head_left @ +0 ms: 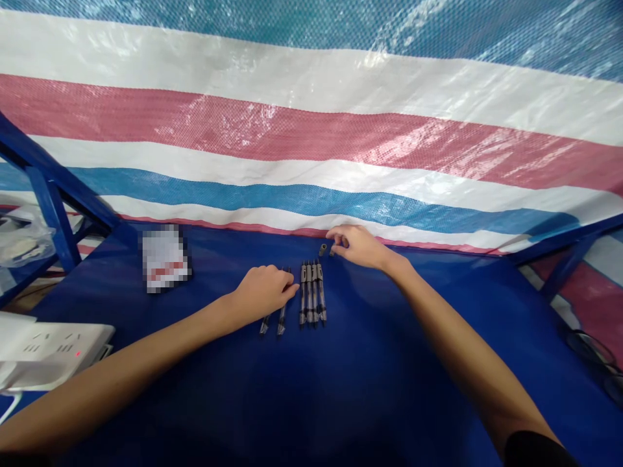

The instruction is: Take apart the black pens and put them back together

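Note:
On a dark blue table (370, 363) several pens (312, 293) lie side by side, pointing away from me. Two more pens (273, 320) lie just to their left, partly under my left hand (265, 290), which rests on them with its fingers curled. My right hand (355, 245) is beyond the row near the table's far edge, its fingertips pinched on a small dark cap (333, 249). A second small dark cap (322, 250) stands on the table just left of those fingers.
A small white and red box (164, 258), blurred, lies on the table's left part. A white power strip (53, 353) sits at the left edge. A striped tarp (311, 143) hangs behind the table. Blue frame bars (51, 194) stand at the left and right.

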Motion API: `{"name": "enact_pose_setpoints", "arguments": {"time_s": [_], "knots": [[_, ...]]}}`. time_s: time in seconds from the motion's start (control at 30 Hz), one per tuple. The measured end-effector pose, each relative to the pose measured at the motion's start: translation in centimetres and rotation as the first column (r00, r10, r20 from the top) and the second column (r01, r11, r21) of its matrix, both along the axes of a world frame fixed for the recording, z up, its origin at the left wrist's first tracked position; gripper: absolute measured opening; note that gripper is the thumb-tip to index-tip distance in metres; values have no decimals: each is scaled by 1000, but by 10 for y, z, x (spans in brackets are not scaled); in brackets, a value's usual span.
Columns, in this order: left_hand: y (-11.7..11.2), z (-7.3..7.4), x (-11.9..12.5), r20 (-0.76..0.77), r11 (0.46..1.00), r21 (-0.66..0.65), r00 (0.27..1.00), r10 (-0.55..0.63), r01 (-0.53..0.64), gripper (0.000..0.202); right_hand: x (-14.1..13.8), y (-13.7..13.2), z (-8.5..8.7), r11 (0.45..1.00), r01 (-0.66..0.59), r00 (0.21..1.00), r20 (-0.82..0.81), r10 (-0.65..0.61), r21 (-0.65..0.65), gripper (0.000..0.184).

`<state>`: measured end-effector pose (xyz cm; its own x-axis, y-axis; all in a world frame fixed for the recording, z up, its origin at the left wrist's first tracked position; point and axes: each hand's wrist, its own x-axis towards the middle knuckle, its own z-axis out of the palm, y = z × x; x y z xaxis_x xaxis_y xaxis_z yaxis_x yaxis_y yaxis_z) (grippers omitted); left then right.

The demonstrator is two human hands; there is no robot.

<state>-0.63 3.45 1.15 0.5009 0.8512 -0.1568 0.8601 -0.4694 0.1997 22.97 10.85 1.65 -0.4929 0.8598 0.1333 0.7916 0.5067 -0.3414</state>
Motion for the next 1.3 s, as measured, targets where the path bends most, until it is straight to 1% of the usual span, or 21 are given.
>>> {"name": "enact_pose_setpoints", "arguments": {"time_s": [0.1, 0.17, 0.3, 0.37, 0.43, 0.5, 0.57, 0.73, 0.87, 0.97, 1.0, 1.07, 1.13, 1.2, 1.3], "knots": [[-1, 0, 0, 4, 1000, -4, 1000, -3, 3, 42, 5, -3, -6, 985, 171, 984, -58, -171, -5, 21], [-1, 0, 0, -3, 1000, -7, 1000, -7, 7, 42, 5, -5, -14, 971, 236, 971, -45, -237, -26, 18], [-1, 0, 0, -19, 1000, -6, 1000, -2, 2, 41, 3, -5, -31, 975, 214, 975, -44, -217, -66, 18], [0, -1, 0, -18, 1000, -7, 1000, -2, 2, 42, 3, -5, -34, 977, 204, 975, -74, -209, -67, 18], [1, -1, 0, -11, 1000, -11, 1000, -2, 2, 42, 4, -6, -34, 977, 199, 968, -142, -208, -75, 20], [2, -2, 0, -5, 1000, -17, 1000, 0, 0, 42, 5, -8, -34, 978, 185, 956, -212, -202, -95, 18], [4, -2, -1, -4, 1000, -22, 1000, 5, -5, 42, 6, -10, -33, 981, 169, 952, -240, -188, -98, 16], [5, -3, 0, -19, 1000, -19, 1000, 15, -15, 42, 6, -13, -33, 991, 114, 965, -230, -127, -67, 14], [6, -3, 0, -35, 1000, -19, 999, 22, -23, 42, 8, -12, -32, 991, 112, 972, -197, -125, -75, 16], [6, -3, 0, -26, 999, -20, 999, 30, -31, 42, 11, -14, -25, 988, 99, 982, -148, -116, -117, 25], [6, -3, 0, -19, 999, -19, 999, 32, -33, 43, 11, -15, -21, 989, 95, 986, -128, -109, -113, 29], [5, -3, 0, 1, 999, -12, 1000, 31, -31, 43, 11, -20, -13, 994, 100, 989, -106, -105, -47, 31], [4, -3, 0, 25, 1000, 2, 999, 28, -28, 43, 9, -26, -5, 992, 112, 987, -118, -105, 50, 25], [4, -3, 0, 56, 999, 22, 998, 24, -26, 41, 4, -34, 1, 988, 119, 986, -128, -106, 98, 18], [3, -4, 1, 116, 999, 42, 993, 14, -19, 33, -4, -45, 3, 994, 99, 992, -78, -96, 45, 10]]}}
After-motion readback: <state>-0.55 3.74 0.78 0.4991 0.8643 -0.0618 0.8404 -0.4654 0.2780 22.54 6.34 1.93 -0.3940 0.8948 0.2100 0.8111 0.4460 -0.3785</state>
